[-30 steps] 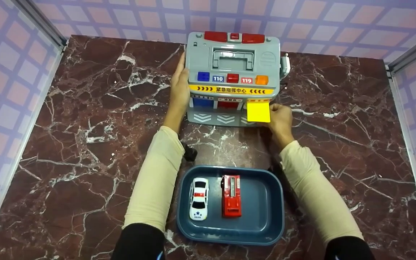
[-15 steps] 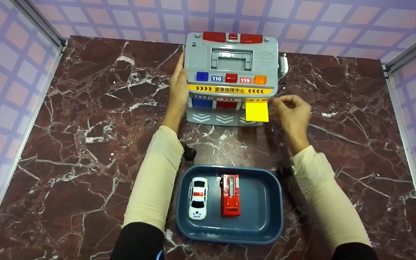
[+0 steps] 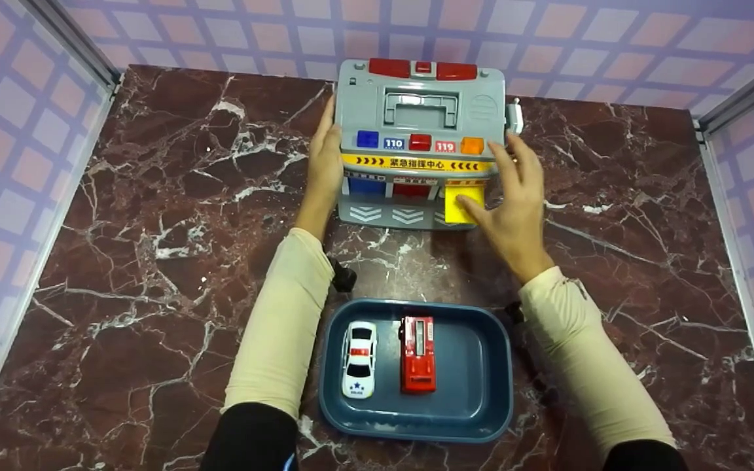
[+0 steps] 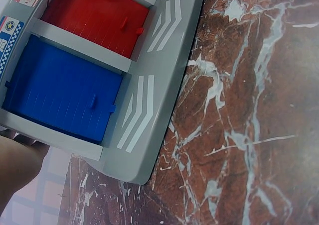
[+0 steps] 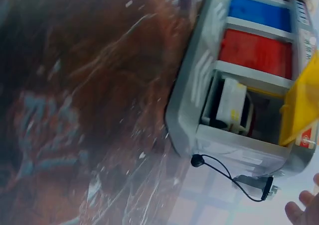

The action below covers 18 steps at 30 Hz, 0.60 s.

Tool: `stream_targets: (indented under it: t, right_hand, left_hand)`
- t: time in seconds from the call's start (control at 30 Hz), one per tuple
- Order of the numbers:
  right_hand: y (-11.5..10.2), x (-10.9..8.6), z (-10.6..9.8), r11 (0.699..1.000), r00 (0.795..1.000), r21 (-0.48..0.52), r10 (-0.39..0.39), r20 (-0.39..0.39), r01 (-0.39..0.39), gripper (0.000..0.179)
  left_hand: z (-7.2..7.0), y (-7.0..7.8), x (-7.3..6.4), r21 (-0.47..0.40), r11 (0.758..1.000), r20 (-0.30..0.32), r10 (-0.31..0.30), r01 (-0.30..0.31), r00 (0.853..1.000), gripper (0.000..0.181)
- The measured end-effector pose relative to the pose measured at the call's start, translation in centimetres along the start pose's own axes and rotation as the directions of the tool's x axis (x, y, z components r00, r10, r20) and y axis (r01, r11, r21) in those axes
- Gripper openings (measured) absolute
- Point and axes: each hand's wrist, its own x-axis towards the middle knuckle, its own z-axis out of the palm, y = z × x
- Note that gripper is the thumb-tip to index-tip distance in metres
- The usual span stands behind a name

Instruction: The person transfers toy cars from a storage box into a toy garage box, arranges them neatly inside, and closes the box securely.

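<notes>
A grey toy garage with red, blue and orange roof blocks stands at the back of the table. Along its left side lies my left hand, fingers extended against the wall. My right hand is at the right front corner, fingers spread near the orange block and thumb over the raised yellow door. Beneath that door, a white toy vehicle sits in the bay, as the right wrist view shows. The blue door and red door are down.
A blue-grey tray nearer the front holds a white toy police car and a red toy truck. A key-like piece on a black cord hangs from the garage's side. Checked walls enclose the marbled table.
My right hand has drawn back from the bay under the yellow door, then risen and spread its fingers at the garage's right front corner. The left hand keeps its place.
</notes>
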Motion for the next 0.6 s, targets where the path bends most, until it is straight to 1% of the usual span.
stream_targets:
  t: [0.07,0.13,0.2,0.27,0.4,0.6]
  right_hand:
    - [0.2,-0.1,0.2,0.997,0.998,-0.055,-0.046,0.049,0.048,0.088]
    - [0.3,-0.3,0.4,0.992,0.993,-0.103,-0.068,0.099,0.078,0.094]
    - [0.5,-0.5,0.6,0.988,0.989,-0.129,-0.067,0.134,0.085,0.096]
    - [0.7,-0.6,0.8,0.986,0.986,-0.144,-0.064,0.152,0.086,0.097]
    - [1.0,-0.6,1.2,0.982,0.986,-0.161,-0.075,0.147,0.098,0.095]
    - [1.6,-0.5,1.9,0.972,0.986,-0.187,-0.119,0.114,0.139,0.096]
  left_hand:
    - [0.0,-0.1,0.0,-0.008,1.000,0.001,-0.001,0.001,1.000,0.051]
    - [0.0,-0.1,0.1,-0.010,1.000,-0.001,-0.010,0.010,1.000,0.051]
    - [0.0,-0.1,0.0,-0.007,1.000,0.000,-0.010,0.010,1.000,0.051]
    - [0.1,0.1,-0.1,0.003,1.000,-0.001,-0.013,0.013,1.000,0.051]
    - [0.2,0.4,-0.2,0.014,1.000,-0.002,-0.006,0.006,1.000,0.051]
    - [-0.3,-1.5,1.0,0.008,1.000,-0.001,-0.001,0.001,1.000,0.052]
